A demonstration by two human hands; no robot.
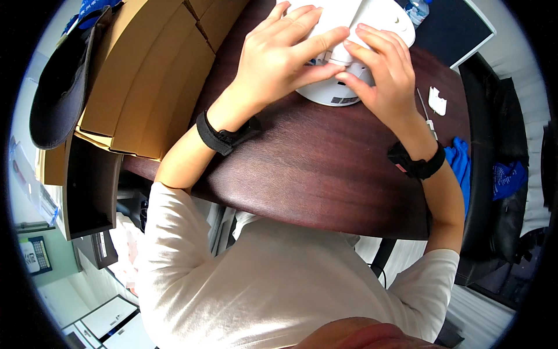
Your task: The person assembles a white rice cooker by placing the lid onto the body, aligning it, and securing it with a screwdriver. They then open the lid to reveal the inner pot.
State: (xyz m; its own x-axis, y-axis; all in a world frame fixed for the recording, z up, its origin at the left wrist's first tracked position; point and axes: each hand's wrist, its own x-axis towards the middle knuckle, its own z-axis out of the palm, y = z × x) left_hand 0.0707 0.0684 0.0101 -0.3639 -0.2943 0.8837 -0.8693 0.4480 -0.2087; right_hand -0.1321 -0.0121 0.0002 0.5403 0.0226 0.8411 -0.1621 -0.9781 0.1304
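Observation:
A white round appliance (325,95) with dark printed labels on its side sits at the far part of the table, cut off by the upper edge. My left hand (285,55) lies over its left part, fingers stretched forward, thumb and index finger around a small white piece (340,56) in the middle. From the right my right hand (385,75) curls over the appliance, its thumb and index finger at the same piece. The thumb tips almost meet. How the white piece joins the appliance is hidden by my fingers. Each wrist wears a black strap.
Cardboard boxes (157,75) are stacked along the left of the dark wooden table (302,157), with a dark cap (64,104) beside them. Right of my hand lie a thin screwdriver (429,119), a small white plastic part (437,102) and a blue cloth (459,168). A bottle (417,11) stands behind.

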